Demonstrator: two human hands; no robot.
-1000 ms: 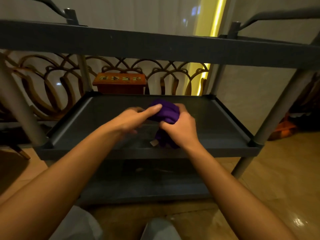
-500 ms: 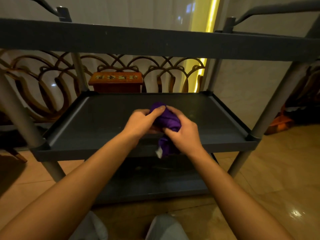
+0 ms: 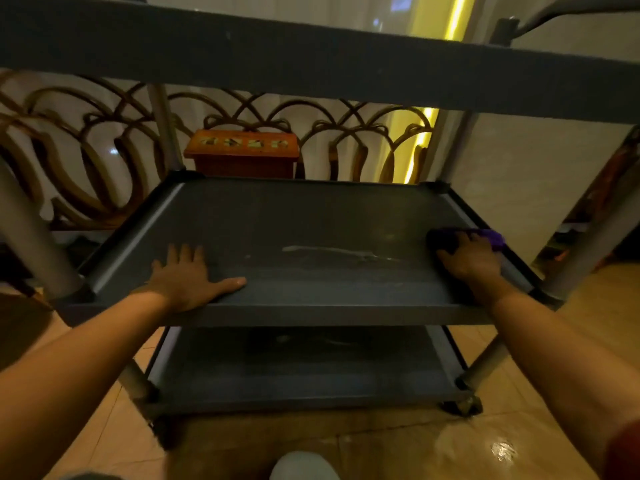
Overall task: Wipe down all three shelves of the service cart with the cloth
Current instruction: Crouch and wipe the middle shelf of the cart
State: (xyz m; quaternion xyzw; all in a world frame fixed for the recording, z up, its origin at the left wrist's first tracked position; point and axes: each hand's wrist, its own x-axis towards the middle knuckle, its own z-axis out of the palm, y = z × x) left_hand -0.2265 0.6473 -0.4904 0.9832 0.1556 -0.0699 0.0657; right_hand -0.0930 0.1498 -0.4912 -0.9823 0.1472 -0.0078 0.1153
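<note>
Purple cloth (image 3: 492, 237) sits bunched at the right edge of the middle shelf (image 3: 311, 216) of the service cart (image 3: 311, 60), the right grip (image 3: 471, 261) curled over it, pressing down. The left grip (image 3: 190, 278) rests flat, fingers spread, near the shelf's front left. A pale streak (image 3: 332, 252) crosses the centre.

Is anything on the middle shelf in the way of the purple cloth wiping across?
Nothing stands there. The right hand holds the purple cloth at the right edge of the middle shelf. Leftward the shelf is bare but for a pale streak, until the left hand, flat near the front left.
</note>
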